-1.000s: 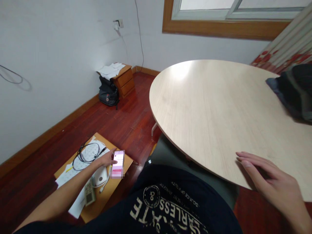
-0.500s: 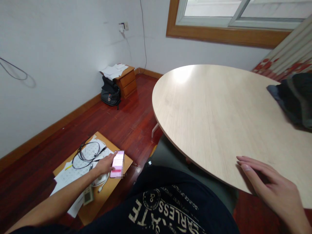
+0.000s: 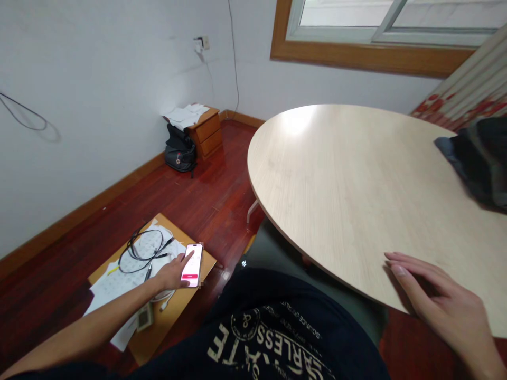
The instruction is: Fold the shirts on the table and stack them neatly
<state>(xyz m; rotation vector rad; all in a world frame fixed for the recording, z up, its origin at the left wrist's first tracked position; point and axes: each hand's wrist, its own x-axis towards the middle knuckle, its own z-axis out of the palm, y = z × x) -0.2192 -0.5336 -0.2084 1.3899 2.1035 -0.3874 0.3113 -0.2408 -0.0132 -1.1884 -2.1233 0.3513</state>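
My left hand (image 3: 172, 273) reaches down to a low wooden board (image 3: 158, 327) on the floor at the left. Its index finger is stretched out onto the lit screen of a phone (image 3: 193, 258) that lies at the board's right corner. The other fingers are loosely curled beside the phone and do not grip it. My right hand (image 3: 439, 301) lies flat, palm down with fingers spread, on the near edge of the round light-wood table (image 3: 336, 174). It holds nothing.
On the board lie a coiled black cable (image 3: 138, 248), printed papers (image 3: 114, 279), a white adapter and a small grey device (image 3: 144, 318). A dark bag (image 3: 479, 158) sits on the table's right. A wooden nightstand (image 3: 206, 129) and black backpack (image 3: 180, 150) stand by the wall.
The phone's screen has gone from pink to mostly white. My left hand has shifted slightly, its finger now on the screen. My right hand has stayed flat on the table.
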